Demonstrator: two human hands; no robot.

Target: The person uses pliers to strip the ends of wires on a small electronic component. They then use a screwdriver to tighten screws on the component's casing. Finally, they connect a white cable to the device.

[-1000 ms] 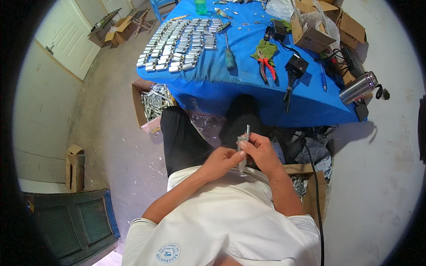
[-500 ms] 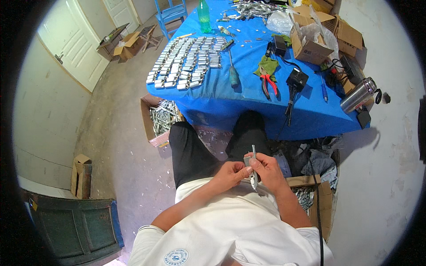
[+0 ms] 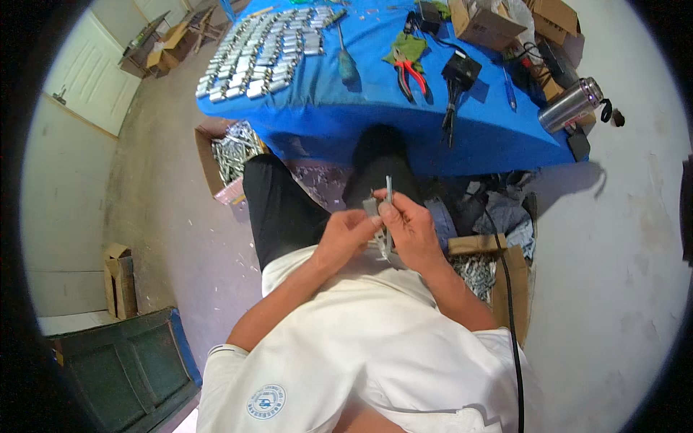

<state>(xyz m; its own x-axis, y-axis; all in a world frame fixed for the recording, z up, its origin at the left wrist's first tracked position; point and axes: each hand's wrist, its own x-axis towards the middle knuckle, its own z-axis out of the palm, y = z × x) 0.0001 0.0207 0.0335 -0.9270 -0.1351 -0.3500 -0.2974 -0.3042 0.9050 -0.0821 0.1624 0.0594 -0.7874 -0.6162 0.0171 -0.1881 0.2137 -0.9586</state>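
Observation:
My two hands meet above my lap. My right hand (image 3: 410,227) is closed around a slim silvery metal strip (image 3: 389,186), which stands up past its fingertips and runs down below them. A small flat grey metal piece (image 3: 370,207) sits beside the strip, between the hands. The thumb and fingers of my left hand (image 3: 346,234) are pinched together at the lower end of that grey piece. My fingers partly hide both parts, and I cannot tell whether they are joined.
Rows of small silvery-white metal pieces (image 3: 249,54) lie on the blue-covered table (image 3: 310,119). Nearby are a screwdriver (image 3: 347,66), red-handled pliers (image 3: 411,78), a black adapter (image 3: 462,68) and a steel flask (image 3: 570,105). Boxes of metal parts (image 3: 232,153) flank my legs; a black cable (image 3: 514,325) hangs at right.
The view has tilted downward, so the table sits higher in the picture. Both hands stay together on the metal parts, with the strip turned slightly more upright.

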